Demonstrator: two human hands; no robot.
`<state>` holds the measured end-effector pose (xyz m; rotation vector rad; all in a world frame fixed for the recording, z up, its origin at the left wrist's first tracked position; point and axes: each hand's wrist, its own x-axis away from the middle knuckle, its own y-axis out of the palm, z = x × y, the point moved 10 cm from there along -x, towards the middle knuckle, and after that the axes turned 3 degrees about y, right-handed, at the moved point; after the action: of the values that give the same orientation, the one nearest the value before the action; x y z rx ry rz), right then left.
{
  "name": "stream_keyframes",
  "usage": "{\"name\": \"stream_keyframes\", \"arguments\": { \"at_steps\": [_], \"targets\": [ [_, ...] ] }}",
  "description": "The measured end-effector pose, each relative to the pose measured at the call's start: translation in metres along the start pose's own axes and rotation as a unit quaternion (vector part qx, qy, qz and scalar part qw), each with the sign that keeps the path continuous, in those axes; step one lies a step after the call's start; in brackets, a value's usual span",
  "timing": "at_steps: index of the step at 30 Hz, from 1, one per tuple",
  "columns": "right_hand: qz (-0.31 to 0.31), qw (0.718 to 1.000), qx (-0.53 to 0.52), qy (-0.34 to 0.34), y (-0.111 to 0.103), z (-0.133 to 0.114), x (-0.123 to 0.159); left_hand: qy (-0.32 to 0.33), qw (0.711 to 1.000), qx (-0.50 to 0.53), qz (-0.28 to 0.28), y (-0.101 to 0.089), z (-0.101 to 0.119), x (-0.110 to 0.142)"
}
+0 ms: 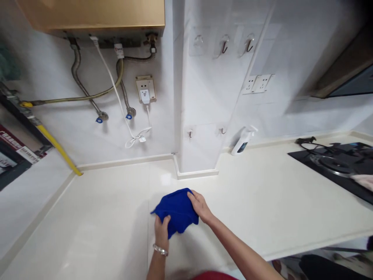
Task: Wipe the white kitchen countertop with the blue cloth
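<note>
Nearest the camera, the left hand [161, 232], with a silvery bracelet [160, 249] around its wrist, pinched the lower left part of a rumpled, deep-blue cloth [179, 210], while the right hand [201, 206] gripped its upper right edge. Both held it over a glossy off-white countertop [101, 217]. Beyond, a white plastic spray bottle [244, 140] stood near the pale wall [163, 132], and farther right lay a black, flat-topped gas hob [333, 165].

Soft light leaves glare on the countertop [256, 194] — upper-right corner dim, edges stretched.
</note>
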<state>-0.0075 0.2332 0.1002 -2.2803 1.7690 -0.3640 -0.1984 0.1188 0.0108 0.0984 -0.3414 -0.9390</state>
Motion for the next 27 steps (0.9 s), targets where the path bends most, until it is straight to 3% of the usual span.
{"name": "stream_keyframes", "arguments": {
  "at_steps": [3,5,6,8,10,12,14,16,18,21,23,25,27],
  "targets": [
    [0.014,0.998,0.066,0.013,-0.005,0.034,0.002,-0.013,0.998,-0.059,0.008,-0.043,0.009,-0.019],
    [0.018,0.996,0.088,0.025,-0.007,0.066,0.012,-0.015,0.987,-0.15,0.053,-0.084,0.008,-0.024],
    [0.016,0.994,0.103,0.029,-0.007,0.081,0.019,0.005,0.972,-0.218,0.089,-0.104,0.012,-0.024],
    [0.017,0.989,0.147,0.026,-0.007,0.107,0.033,0.099,0.93,-0.339,0.105,-0.117,0.025,-0.019],
    [0.032,0.982,0.187,0.019,-0.008,0.122,0.043,0.205,0.89,-0.405,0.045,-0.093,0.03,-0.007],
    [0.051,0.974,0.221,0.01,-0.009,0.128,0.047,0.279,0.855,-0.432,-0.072,-0.046,0.021,0.011],
    [0.056,0.966,0.254,-0.006,-0.005,0.126,0.045,0.323,0.793,-0.479,-0.192,0.006,0.004,0.031],
    [0.041,0.959,0.281,-0.019,0.003,0.124,0.041,0.343,0.737,-0.529,-0.242,0.041,-0.007,0.04],
    [0.025,0.953,0.3,-0.026,0.011,0.125,0.038,0.35,0.715,-0.553,-0.245,0.055,-0.006,0.036],
    [0.026,0.952,0.303,-0.043,0.014,0.129,0.039,0.377,0.701,-0.527,-0.299,0.051,0.01,0.024],
    [0.04,0.952,0.297,-0.057,0.01,0.128,0.044,0.394,0.696,-0.501,-0.331,0.03,0.026,0.012],
    [0.069,0.945,0.312,-0.072,0.004,0.121,0.05,0.395,0.719,-0.496,-0.284,-0.004,0.049,-0.009],
    [0.11,0.924,0.352,-0.104,0.001,0.107,0.057,0.385,0.753,-0.502,-0.178,-0.038,0.07,-0.029]
  ]
}}
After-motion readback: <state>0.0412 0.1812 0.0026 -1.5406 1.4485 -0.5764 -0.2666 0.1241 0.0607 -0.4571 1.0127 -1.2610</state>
